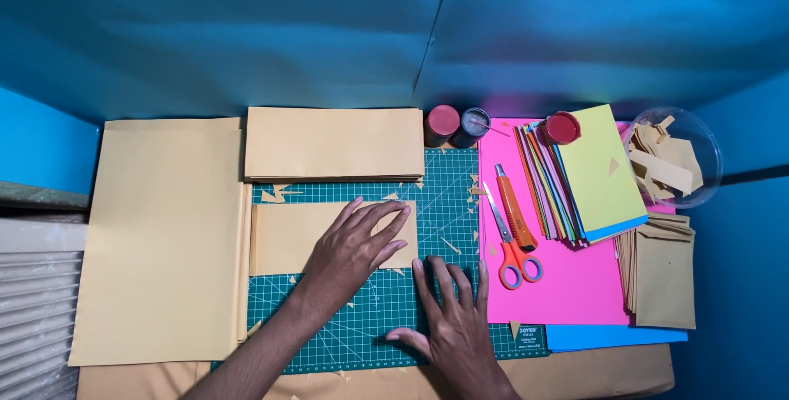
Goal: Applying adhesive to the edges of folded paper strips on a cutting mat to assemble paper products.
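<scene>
Two hands flat on a cutting mat among paper supplies.

The left hand (pixel 355 245) lies spread, palm down, on a tan paper strip (pixel 283 238) across the green cutting mat (pixel 448 195); the right hand (pixel 450 318) rests open on the mat just beside it, pinching nothing. Orange scissors (pixel 509 248) and a box cutter (pixel 514 211) lie on a pink sheet (pixel 575 285) to the right, near stacked coloured paper (pixel 596 170), a bowl of scraps (pixel 674 158) and small envelopes (pixel 664 277). Blue walls surround the table.

Paper strip (pixel 288 238) on mat (pixel 448 203); scissors (pixel 511 252) right, prob. on sheet (pixel 575 285).
</scene>
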